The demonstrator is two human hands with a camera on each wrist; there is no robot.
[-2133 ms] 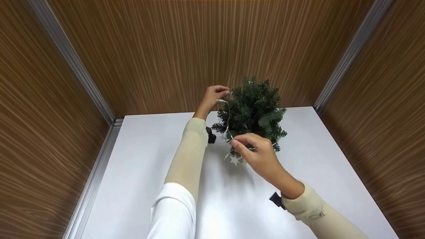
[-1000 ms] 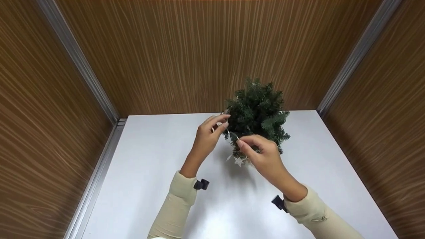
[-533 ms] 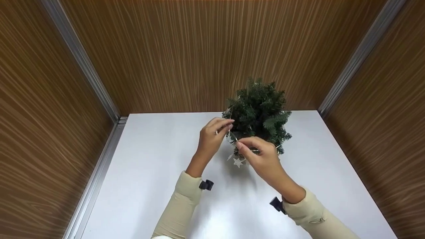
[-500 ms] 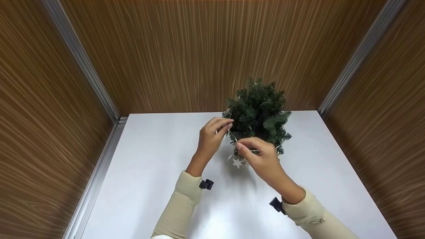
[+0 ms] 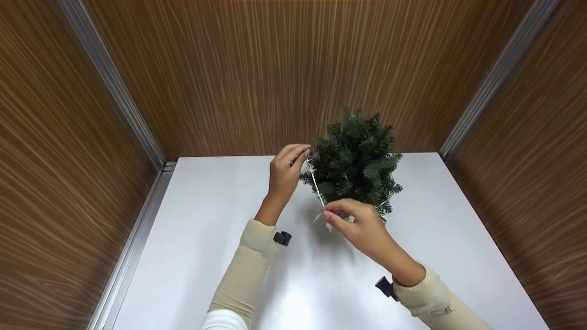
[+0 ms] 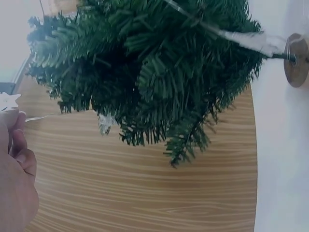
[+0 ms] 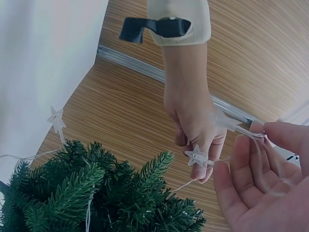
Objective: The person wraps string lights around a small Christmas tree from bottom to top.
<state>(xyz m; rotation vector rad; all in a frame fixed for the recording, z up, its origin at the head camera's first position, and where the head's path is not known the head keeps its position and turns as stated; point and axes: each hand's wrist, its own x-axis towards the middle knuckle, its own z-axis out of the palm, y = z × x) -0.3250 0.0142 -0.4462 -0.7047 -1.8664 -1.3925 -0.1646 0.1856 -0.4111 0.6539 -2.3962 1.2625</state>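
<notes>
A small artificial Christmas tree [image 5: 353, 160] stands toward the back right of the white table. String lights [image 5: 316, 185] with clear star-shaped covers run along its left side, stretched nearly straight between both hands. My left hand [image 5: 284, 172] pinches them at the tree's upper left; the right wrist view shows a star [image 7: 197, 156] at its fingertips. In front of the tree, my right hand [image 5: 357, 224] pinches the wire between thumb and forefinger, and another star [image 7: 219, 120] sticks out beyond that pinch. The tree's round wooden base [image 6: 294, 60] shows in the left wrist view.
Brown wood-grain panels [image 5: 293, 78] close in the back and both sides of the white table [image 5: 206, 206], with metal rails at the corners. Another star [image 7: 56, 118] on the lights stands out from the branches. Each sleeve cuff carries a black wrist camera [image 5: 283, 238].
My left hand first came down toward my right hand, then moved back up and away. My right hand shifted slightly toward me. The wire between them has drawn out longer and straighter.
</notes>
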